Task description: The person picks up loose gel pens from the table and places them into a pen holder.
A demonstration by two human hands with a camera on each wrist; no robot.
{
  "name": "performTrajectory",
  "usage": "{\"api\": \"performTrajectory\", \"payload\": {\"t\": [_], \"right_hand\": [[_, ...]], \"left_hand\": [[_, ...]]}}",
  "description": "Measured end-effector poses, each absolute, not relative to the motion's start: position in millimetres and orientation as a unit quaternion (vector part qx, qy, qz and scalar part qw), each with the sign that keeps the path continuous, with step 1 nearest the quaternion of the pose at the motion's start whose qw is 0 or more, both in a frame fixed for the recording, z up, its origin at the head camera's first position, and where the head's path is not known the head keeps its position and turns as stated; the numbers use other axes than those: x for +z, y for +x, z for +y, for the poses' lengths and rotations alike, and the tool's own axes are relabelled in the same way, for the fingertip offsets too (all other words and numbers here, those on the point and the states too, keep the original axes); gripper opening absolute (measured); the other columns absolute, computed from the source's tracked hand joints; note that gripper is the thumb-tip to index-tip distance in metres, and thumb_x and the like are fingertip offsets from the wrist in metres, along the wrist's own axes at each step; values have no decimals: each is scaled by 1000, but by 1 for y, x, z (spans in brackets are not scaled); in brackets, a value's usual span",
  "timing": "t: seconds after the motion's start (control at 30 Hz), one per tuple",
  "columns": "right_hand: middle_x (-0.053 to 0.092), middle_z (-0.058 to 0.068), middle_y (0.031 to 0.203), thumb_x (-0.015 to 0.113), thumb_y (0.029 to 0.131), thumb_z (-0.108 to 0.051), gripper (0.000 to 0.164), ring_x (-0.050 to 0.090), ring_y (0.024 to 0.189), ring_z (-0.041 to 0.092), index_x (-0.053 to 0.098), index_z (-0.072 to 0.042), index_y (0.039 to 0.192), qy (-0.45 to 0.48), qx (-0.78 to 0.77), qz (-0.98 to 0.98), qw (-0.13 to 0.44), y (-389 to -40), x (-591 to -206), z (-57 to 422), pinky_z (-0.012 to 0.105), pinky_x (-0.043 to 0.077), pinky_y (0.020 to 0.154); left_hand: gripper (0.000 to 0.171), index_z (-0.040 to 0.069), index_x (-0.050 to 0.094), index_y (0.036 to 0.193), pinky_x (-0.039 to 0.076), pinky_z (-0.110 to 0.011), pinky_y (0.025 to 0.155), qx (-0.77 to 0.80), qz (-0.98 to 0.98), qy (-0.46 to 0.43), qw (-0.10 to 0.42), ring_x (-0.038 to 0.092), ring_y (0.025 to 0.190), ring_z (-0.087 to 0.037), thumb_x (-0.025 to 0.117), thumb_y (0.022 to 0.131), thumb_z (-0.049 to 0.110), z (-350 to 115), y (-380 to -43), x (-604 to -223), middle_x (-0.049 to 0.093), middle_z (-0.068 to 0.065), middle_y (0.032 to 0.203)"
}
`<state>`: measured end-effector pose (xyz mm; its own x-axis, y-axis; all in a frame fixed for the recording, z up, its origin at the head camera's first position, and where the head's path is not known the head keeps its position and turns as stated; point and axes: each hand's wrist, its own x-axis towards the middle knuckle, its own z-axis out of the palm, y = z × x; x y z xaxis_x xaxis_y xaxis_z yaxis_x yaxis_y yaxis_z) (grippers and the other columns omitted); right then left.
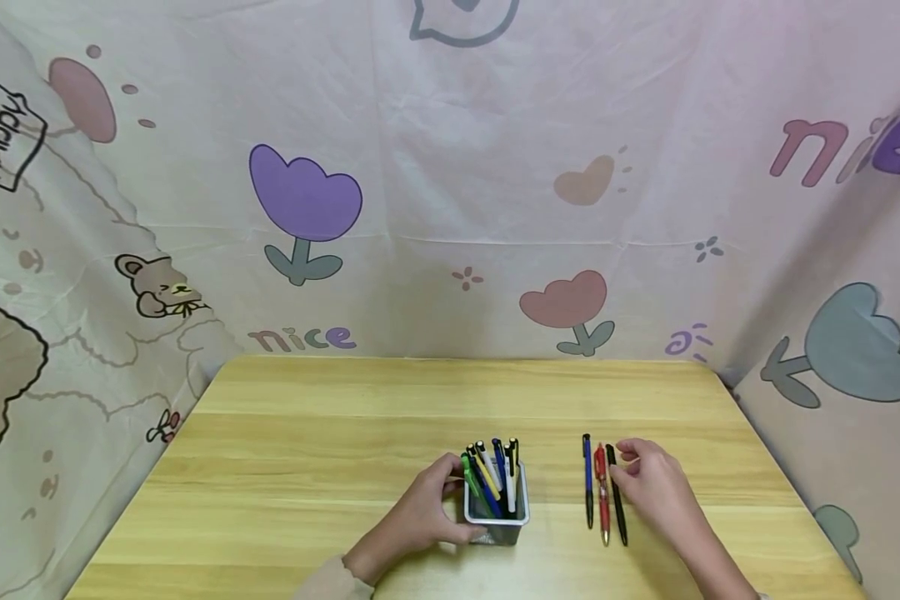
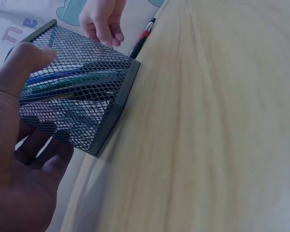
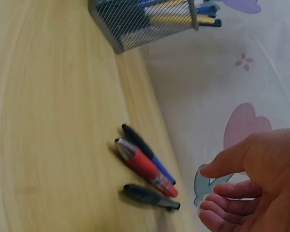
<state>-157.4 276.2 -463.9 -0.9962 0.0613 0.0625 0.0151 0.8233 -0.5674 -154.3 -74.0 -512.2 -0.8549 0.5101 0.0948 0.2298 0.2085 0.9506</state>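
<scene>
A black wire-mesh pen holder (image 1: 498,532) stands on the table, with several pens (image 1: 495,475) leaning in it. My left hand (image 1: 423,507) holds it from the left, the thumb (image 2: 36,57) lying on the mesh and the fingers around the other side. To the right lie a blue pen (image 1: 588,483), a red pen (image 1: 603,500) and a black pen (image 1: 618,504), side by side. Beside the upper end of the black pen is my right hand (image 1: 656,477), fingers loosely bent and nothing between them. In the right wrist view a gap shows between that hand and the pens.
The light wood table (image 1: 307,442) reaches back to a printed cloth (image 1: 450,167) hanging behind it. More of the cloth hangs along the left and right sides. Bare wood lies between the pen holder and the loose pens.
</scene>
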Motion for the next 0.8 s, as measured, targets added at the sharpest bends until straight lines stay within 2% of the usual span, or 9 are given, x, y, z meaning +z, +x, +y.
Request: {"api": "performTrajectory", "payload": {"t": [0.37,0.53,0.67,0.73,0.8], "right_hand": [[71,24,109,76,87,-9,46,74,94,33,62,12,125,-33,262,-964,1,-170,-474,282,50,65,83],[72,28,115,75,87,-11,50,70,108,45,61,14,128,-35,241,-970,-22,-177,-476,282,59,60,94],[69,31,123,73,89,-12,52,65,118,50,58,16,130,-43,232,-971,-50,-181,-477,282,60,59,98],[69,31,122,73,88,-12,52,65,116,49,59,17,129,-46,226,-972,-55,-182,-477,282,59,60,96],[70,29,115,73,88,-12,51,69,103,43,60,17,127,-48,223,-972,-55,-184,-476,282,56,62,89]], "left_hand": [[67,7,52,125,55,-21,109,586,763,242,124,67,126,-31,92,71,13,-74,-154,-512,62,-13,132],[68,7,52,126,55,-22,110,588,761,244,127,66,127,-32,92,71,11,-73,-154,-512,62,-13,132],[67,7,52,126,55,-23,110,587,761,244,127,66,127,-32,92,71,11,-74,-154,-513,62,-13,132],[67,7,52,125,55,-22,110,586,763,243,126,66,127,-31,92,72,12,-74,-154,-512,62,-13,132],[67,7,53,125,55,-22,110,585,764,241,124,66,127,-31,92,71,13,-74,-154,-512,62,-13,131]]}}
